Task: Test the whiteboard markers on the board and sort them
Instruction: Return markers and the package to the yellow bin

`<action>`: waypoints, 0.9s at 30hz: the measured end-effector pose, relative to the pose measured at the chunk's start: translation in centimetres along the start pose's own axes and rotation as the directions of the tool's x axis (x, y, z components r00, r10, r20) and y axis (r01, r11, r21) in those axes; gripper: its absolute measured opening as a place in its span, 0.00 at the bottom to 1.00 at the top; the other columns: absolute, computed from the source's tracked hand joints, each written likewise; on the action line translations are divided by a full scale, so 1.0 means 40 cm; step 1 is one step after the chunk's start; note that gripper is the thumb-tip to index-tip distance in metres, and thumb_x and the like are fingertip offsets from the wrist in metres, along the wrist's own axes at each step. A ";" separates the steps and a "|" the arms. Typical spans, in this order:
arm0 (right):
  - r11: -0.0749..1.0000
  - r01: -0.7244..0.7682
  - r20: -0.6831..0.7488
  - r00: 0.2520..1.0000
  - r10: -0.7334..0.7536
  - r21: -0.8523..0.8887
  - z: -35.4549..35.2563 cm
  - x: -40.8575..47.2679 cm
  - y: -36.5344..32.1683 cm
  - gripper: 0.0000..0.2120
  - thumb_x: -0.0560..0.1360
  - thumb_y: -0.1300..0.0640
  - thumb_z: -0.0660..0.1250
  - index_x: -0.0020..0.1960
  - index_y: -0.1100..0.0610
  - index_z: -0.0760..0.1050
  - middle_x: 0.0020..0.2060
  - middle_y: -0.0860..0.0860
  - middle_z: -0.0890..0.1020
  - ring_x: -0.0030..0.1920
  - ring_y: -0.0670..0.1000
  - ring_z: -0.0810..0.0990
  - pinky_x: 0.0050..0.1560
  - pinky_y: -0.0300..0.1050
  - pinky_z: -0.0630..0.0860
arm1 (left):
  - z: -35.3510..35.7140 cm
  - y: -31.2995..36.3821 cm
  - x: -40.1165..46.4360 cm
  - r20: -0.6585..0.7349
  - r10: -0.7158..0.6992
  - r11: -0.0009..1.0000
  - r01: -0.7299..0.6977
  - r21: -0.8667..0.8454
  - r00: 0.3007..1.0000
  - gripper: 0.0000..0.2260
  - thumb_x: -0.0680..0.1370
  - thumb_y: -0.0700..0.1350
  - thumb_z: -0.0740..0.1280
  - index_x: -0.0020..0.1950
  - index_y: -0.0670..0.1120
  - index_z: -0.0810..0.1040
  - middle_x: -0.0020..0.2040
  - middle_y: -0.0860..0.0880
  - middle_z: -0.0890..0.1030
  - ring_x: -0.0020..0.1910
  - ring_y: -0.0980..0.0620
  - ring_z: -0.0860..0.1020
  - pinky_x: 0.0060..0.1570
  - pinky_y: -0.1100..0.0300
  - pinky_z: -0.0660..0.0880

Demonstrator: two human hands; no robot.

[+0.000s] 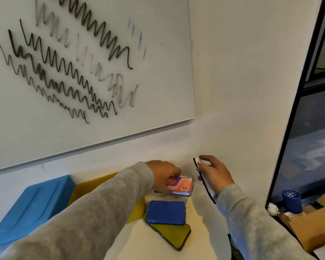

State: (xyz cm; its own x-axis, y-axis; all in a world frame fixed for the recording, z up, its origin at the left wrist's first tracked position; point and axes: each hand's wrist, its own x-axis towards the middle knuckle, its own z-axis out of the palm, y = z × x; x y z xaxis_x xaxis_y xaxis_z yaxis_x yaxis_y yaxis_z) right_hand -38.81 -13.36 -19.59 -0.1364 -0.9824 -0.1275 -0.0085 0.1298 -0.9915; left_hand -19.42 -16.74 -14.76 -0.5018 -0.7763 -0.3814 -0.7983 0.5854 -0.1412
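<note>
Board: whiteboard (158, 102) on the wall, covered with black and grey zigzag test scribbles – some dark, some faint – plus a few short blue dashes at upper right.
Left hand: left hand (162, 175) reaches across in a grey sleeve (94, 212), fingers curled down onto a small colourful box (182, 185) – orange, purple, with a barcode – lying on the table (201, 231) near the wall. Grip on the box looks closed from above; fingertips hidden.
Right hand: right hand (213, 174) holds a thin flat black-edged piece with a white face (204, 181), tilted upright, thumb and fingers pinched on its top end; what the piece is, cannot tell.
Markers: none clearly visible; cannot tell whether the box holds them.
Erasers: blue eraser pad (166, 212) lies on top of a green eraser pad (174, 235), overlapping, just in front of the box.
Bins: blue tray (32, 207) at left, yellow tray (88, 188) beside it, partly under the left arm.
Right edge: black frame, cardboard boxes (313, 222) and a blue mesh cup (291, 201) below.
</note>
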 end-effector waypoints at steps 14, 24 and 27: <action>0.991 0.123 0.213 0.971 -0.108 -0.059 0.102 -0.085 -0.068 0.19 0.72 0.58 0.76 0.59 0.44 0.79 0.52 0.52 0.81 0.49 0.57 0.83 0.41 0.48 0.81 | 0.028 -0.112 -0.342 -0.408 -0.277 0.811 -0.015 -0.585 0.870 0.30 0.74 0.55 0.73 0.71 0.63 0.61 0.57 0.56 0.77 0.51 0.56 0.79 0.53 0.55 0.80; 0.951 0.310 0.165 0.937 -0.307 0.003 0.296 -0.135 -0.199 0.12 0.80 0.63 0.65 0.53 0.47 0.81 0.50 0.52 0.83 0.50 0.53 0.82 0.48 0.50 0.82 | 0.165 -0.183 -0.444 -0.479 -0.542 0.544 -0.146 -0.826 0.690 0.38 0.76 0.43 0.74 0.72 0.68 0.52 0.62 0.50 0.76 0.58 0.52 0.79 0.61 0.50 0.79; 0.874 0.457 0.121 0.889 -0.442 -0.167 0.364 -0.118 -0.203 0.09 0.76 0.61 0.70 0.50 0.47 0.81 0.44 0.48 0.83 0.46 0.52 0.83 0.45 0.49 0.84 | 0.195 -0.192 -0.406 -0.466 -0.574 0.539 -0.118 -0.834 0.673 0.38 0.75 0.41 0.74 0.71 0.67 0.54 0.59 0.49 0.77 0.57 0.51 0.79 0.60 0.49 0.79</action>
State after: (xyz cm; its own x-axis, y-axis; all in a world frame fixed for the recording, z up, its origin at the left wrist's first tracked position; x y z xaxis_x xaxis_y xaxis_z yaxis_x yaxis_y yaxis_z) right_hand -23.70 -11.75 -11.30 0.0025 -0.9469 0.3214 -0.2351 -0.3130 -0.9202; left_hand -2.54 -6.81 -14.60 -0.0347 -0.9675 0.2505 -0.6490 0.2124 0.7305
